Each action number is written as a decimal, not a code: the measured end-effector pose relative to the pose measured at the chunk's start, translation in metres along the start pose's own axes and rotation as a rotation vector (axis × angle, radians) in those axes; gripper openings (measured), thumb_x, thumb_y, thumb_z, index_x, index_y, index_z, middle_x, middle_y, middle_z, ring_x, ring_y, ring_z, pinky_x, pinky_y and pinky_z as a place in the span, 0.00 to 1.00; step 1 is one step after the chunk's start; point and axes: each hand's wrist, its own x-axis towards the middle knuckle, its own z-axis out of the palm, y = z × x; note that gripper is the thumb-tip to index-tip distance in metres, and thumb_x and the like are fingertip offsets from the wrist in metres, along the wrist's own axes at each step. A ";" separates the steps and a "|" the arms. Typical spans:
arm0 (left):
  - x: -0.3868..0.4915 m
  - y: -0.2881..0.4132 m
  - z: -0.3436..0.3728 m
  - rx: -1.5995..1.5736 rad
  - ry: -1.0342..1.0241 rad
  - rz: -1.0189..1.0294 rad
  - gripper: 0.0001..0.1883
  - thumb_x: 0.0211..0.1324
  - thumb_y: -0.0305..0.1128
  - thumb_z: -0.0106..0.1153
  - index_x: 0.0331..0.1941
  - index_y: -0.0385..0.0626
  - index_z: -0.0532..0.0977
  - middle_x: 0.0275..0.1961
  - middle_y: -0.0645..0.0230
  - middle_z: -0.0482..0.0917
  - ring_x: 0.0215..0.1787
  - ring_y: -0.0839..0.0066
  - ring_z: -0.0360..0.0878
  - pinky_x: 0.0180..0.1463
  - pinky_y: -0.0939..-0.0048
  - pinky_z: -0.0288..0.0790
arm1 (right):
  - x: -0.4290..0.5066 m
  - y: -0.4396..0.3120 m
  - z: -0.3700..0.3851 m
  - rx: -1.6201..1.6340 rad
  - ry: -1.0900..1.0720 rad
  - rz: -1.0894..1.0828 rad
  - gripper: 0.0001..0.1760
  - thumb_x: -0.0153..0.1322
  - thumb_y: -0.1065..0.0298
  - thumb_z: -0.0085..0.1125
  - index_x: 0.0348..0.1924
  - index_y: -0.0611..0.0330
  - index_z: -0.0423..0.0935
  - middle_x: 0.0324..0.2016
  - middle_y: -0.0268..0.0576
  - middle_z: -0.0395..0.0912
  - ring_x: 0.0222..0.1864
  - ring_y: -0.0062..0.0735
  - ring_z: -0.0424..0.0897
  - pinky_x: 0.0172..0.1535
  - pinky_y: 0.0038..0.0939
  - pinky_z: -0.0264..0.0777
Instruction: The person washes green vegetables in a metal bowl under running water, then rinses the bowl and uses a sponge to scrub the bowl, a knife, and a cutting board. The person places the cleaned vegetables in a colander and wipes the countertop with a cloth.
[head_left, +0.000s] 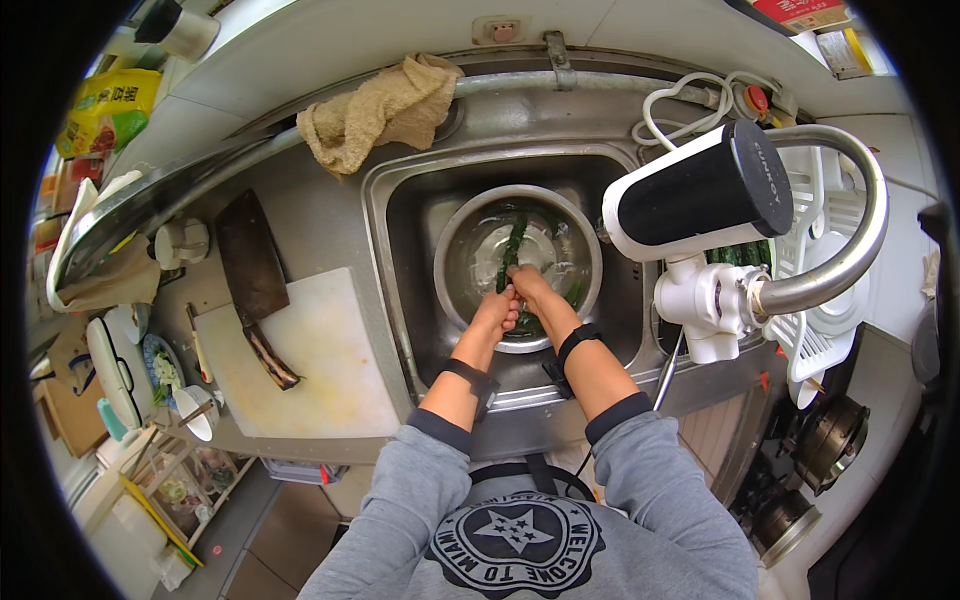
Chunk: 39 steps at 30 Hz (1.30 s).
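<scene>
A dark green cucumber (511, 251) points up and away over a round metal basin (444, 262) of water, which stands in the steel sink (411, 225). My left hand (496, 311) and my right hand (528, 285) meet at its near end, above the basin. The fingers of both are closed around that end and partly hide it. More green pieces lie in the water, one of them (574, 292) by the basin's right side.
Left of the sink, a cleaver (251, 255) lies partly on a white cutting board (330, 360). A tan towel (382, 112) hangs over the pipe behind. At the right, a faucet with a black and white water heater (686, 191) reaches over the sink's edge, beside a white dish rack (806, 337).
</scene>
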 end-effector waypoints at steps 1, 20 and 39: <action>-0.003 0.000 0.002 0.077 -0.013 0.001 0.11 0.62 0.38 0.41 0.27 0.46 0.64 0.17 0.76 0.63 0.12 0.85 0.55 0.11 0.82 0.47 | -0.001 -0.003 -0.001 0.019 0.032 0.017 0.17 0.70 0.58 0.41 0.34 0.65 0.70 0.16 0.43 0.69 0.14 0.29 0.66 0.16 0.30 0.58; -0.028 0.028 0.007 0.542 0.058 0.127 0.20 0.61 0.50 0.36 0.23 0.48 0.66 0.16 0.76 0.63 0.13 0.84 0.56 0.16 0.81 0.47 | 0.006 -0.031 -0.006 0.197 0.075 -0.044 0.19 0.66 0.56 0.53 0.35 0.66 0.68 0.19 0.42 0.73 0.16 0.30 0.73 0.17 0.30 0.66; -0.033 0.036 0.000 0.994 -0.018 0.181 0.22 0.50 0.44 0.56 0.42 0.38 0.72 0.31 0.69 0.74 0.30 0.77 0.70 0.30 0.73 0.66 | -0.024 -0.042 -0.021 -0.533 -0.022 -0.334 0.20 0.62 0.65 0.54 0.44 0.68 0.71 0.27 0.56 0.76 0.31 0.42 0.77 0.36 0.35 0.69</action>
